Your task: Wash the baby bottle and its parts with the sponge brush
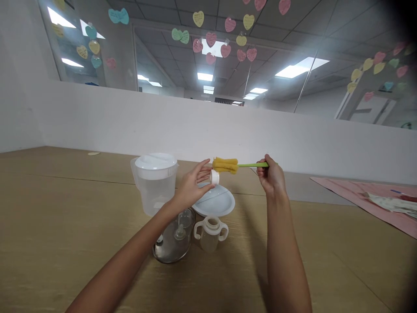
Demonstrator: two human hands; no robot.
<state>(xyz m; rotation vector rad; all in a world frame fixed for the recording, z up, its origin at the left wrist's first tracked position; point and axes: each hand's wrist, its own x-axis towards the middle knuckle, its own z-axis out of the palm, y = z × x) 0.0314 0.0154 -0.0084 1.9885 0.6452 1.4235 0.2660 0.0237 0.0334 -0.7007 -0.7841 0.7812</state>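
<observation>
here, our sponge brush lies level, just above the white collar.
our left fingers pinch the collar; right fingers grip the handle.

With the left hand I hold the white ring in a pinch grip. With the right hand I grip the green handle of the brush; its yellow end sits just above the ring, contact not confirmed. On the table I observe the lidded pitcher, pale plate, two-handled bottle and metal tray, which carries a clear teat.
</observation>
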